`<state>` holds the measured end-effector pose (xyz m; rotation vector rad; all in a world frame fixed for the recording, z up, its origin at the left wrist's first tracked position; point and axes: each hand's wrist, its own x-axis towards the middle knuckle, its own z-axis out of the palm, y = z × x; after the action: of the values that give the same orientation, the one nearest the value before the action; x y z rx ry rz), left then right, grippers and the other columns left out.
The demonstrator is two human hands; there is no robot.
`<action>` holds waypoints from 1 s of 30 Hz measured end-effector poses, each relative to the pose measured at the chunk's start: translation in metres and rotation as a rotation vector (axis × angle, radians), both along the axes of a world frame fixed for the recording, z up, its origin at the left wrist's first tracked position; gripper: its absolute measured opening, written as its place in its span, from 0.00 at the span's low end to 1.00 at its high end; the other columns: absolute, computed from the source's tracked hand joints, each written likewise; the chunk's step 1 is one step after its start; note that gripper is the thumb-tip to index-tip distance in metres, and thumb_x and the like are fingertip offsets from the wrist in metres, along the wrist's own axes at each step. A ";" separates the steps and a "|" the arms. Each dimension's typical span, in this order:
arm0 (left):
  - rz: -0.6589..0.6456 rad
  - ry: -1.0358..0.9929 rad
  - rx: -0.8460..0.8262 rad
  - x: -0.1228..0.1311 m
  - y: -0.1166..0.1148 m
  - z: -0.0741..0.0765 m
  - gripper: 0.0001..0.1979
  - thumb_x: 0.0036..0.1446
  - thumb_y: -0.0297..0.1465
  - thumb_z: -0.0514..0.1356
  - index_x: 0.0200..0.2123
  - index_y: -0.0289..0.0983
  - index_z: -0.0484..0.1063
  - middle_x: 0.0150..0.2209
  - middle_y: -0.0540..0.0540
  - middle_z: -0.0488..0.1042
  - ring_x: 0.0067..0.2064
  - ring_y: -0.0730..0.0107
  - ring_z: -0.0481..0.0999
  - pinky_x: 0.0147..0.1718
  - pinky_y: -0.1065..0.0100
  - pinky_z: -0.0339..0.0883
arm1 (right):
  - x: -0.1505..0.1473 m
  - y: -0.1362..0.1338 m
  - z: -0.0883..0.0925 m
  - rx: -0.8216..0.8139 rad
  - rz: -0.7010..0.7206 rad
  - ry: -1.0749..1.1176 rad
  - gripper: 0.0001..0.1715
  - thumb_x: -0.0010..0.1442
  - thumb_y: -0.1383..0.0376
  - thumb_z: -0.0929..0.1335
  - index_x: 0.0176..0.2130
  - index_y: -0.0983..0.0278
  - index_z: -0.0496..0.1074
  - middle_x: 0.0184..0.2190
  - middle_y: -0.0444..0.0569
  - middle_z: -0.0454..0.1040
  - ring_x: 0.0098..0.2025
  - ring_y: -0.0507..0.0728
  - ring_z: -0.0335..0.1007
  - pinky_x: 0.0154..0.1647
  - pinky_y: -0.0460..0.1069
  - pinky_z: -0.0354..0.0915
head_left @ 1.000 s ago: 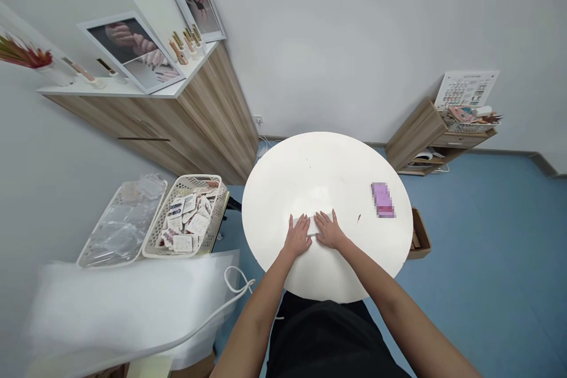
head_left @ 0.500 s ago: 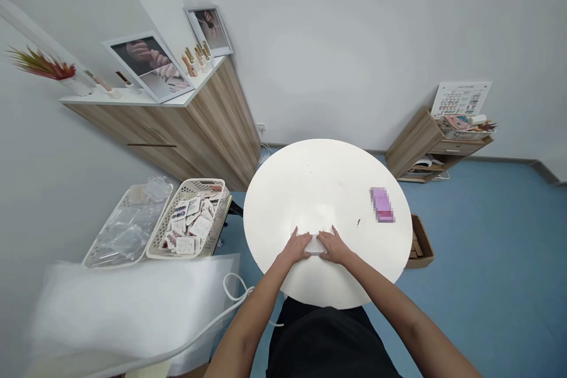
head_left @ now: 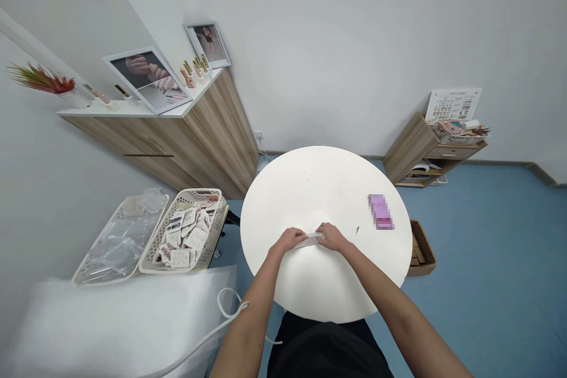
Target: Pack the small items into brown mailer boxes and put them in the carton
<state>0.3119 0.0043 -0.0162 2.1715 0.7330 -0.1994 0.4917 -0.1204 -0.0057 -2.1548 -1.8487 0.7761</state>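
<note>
Item: thin white piece (head_left: 309, 240), lying between your two hands over the near part of the round white table (head_left: 319, 180). Whether it is clear of the surface cannot be told.
Your left hand (head_left: 289, 240): fingers curled, pinching its left end.
Your right hand (head_left: 332, 237): fingers curled, pinching its right end.
Step in hand, as judged: gripping the piece at both ends. Any further move calls for an even hold on both sides.
Right of the grip, apart: blurred pink object (head_left: 380, 211).
Well left of it: basket of packets (head_left: 186, 230).
</note>
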 end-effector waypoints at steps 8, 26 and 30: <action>-0.037 -0.123 0.655 -0.004 -0.052 -0.027 0.28 0.63 0.29 0.48 0.66 0.40 0.52 0.68 0.40 0.53 0.69 0.55 0.50 0.66 0.40 0.39 | 0.000 0.028 -0.026 -0.011 -0.067 -0.150 0.16 0.64 0.67 0.60 0.48 0.63 0.72 0.44 0.54 0.73 0.47 0.60 0.66 0.45 0.51 0.61; -0.020 -0.014 0.680 -0.005 -0.119 -0.061 0.36 0.60 0.40 0.53 0.69 0.41 0.47 0.70 0.36 0.47 0.69 0.42 0.46 0.63 0.33 0.34 | -0.024 -0.061 -0.090 -0.104 -0.922 -0.069 0.35 0.63 0.45 0.57 0.55 0.68 0.63 0.50 0.70 0.69 0.52 0.72 0.68 0.41 0.60 0.65; 0.020 0.015 0.689 -0.003 -0.136 -0.068 0.35 0.59 0.40 0.55 0.68 0.41 0.50 0.70 0.35 0.47 0.69 0.39 0.47 0.63 0.33 0.33 | -0.020 -0.057 -0.092 0.004 -1.035 0.174 0.29 0.58 0.46 0.63 0.49 0.65 0.67 0.39 0.60 0.76 0.40 0.65 0.74 0.35 0.54 0.66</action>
<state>0.3090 -0.1318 -0.0840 2.8078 0.9268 0.0636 0.4721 -0.1772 -0.0973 -2.4741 -0.4665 0.6407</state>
